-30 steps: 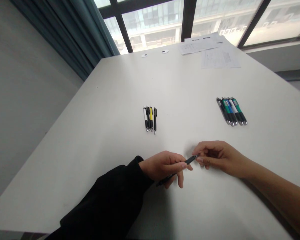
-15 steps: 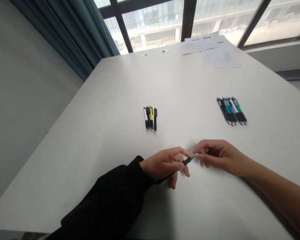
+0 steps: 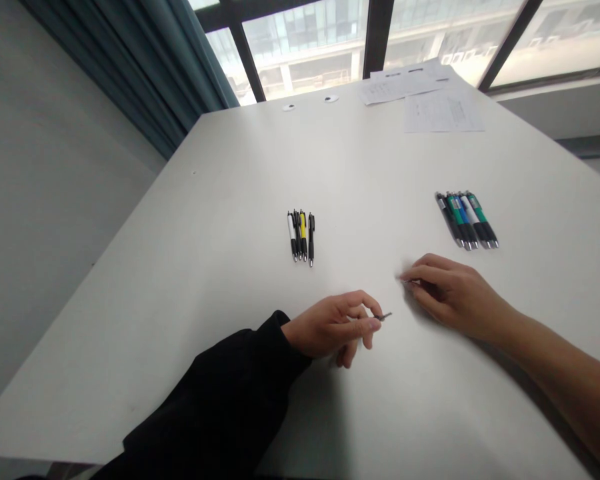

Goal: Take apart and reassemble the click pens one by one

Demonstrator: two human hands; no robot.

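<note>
My left hand is closed in a pinch, thumb against forefinger, over the bare table. A thin, dark pen end sticks out past its fingertips; the rest of the pen is hidden by the hand. To the right and slightly farther away, my right hand is low over the table with fingertips pinched together. A small silvery pen tip shows only faintly between them, blurred. The two hands are apart.
Beyond my left hand, a white pen, a yellow pen and black pens lie in a row. Several green, blue, white and black pens are grouped at right. Papers and two small white discs lie at the table's far edge.
My right hand has drawn away from the pen, moving right and farther from me, with the silvery tip. The pen's black barrel, visible before, is now hidden at my left hand.
</note>
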